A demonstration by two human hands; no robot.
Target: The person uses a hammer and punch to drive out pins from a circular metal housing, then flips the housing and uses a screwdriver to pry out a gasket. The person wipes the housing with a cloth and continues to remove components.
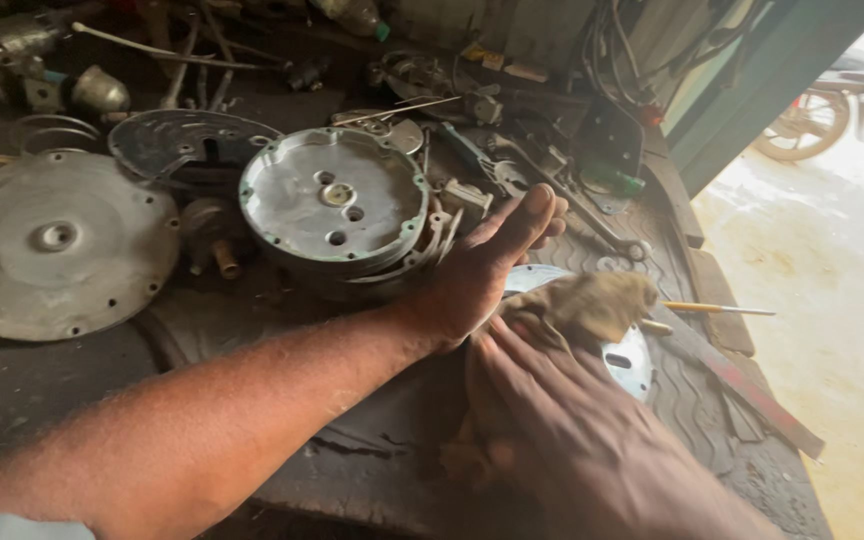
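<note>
Right hand: the right hand presses a brown rag onto a shiny metal plate, fingers closed over the cloth.
Left hand: the left hand lies flat, fingers together, on the plate's far edge, gripping nothing.
Bench: a screwdriver lies just right of the rag.
Behind: a round housing, a grey disc, and what may be a spanner.
</note>
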